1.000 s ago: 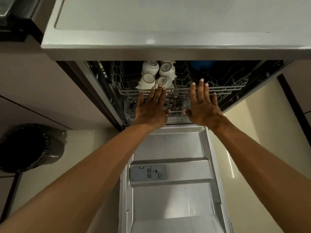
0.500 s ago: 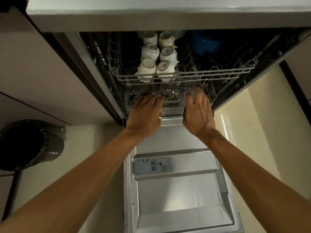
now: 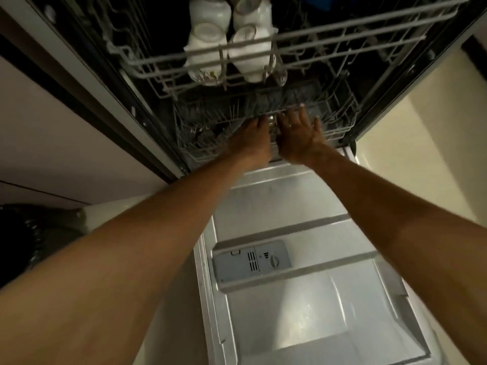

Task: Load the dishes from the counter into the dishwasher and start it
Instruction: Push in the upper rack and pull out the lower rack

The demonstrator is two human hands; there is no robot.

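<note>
The right hand (image 3: 300, 135) is spread wide, fingers straight and fanned. Its fingertips touch the front rail of the lower rack (image 3: 210, 151) and close on nothing, and a ring (image 3: 290, 125) shows on one finger. Just beside it, almost touching, the left hand (image 3: 253, 138) lies back-up with its fingers together, reaching over the same front rail. Their tips are lost among dim, blurred wire, so I cannot tell whether that hand grips the rail or only rests against it. Both bare forearms stretch in from the bottom corners of the view. The lower rack sits inside the dishwasher's tub, and its contents are too dark to make out. Above it the upper rack (image 3: 342, 40) is also inside and carries the white cups (image 3: 208, 38). They are packed together left of its middle, tilted with their bases toward the camera, and the front pair presses against the rack's front wires. Something blue (image 3: 316, 2) shows at the very top edge behind them. Below the hands the dishwasher door (image 3: 303, 312) lies folded down flat, with the grey detergent dispenser (image 3: 251, 260) set in its inner face. Pale cabinet fronts (image 3: 52, 140) flank the opening on the left. A bin lined with a black bag (image 3: 26, 233) stands on the floor (image 3: 421, 127) at the far left.
</note>
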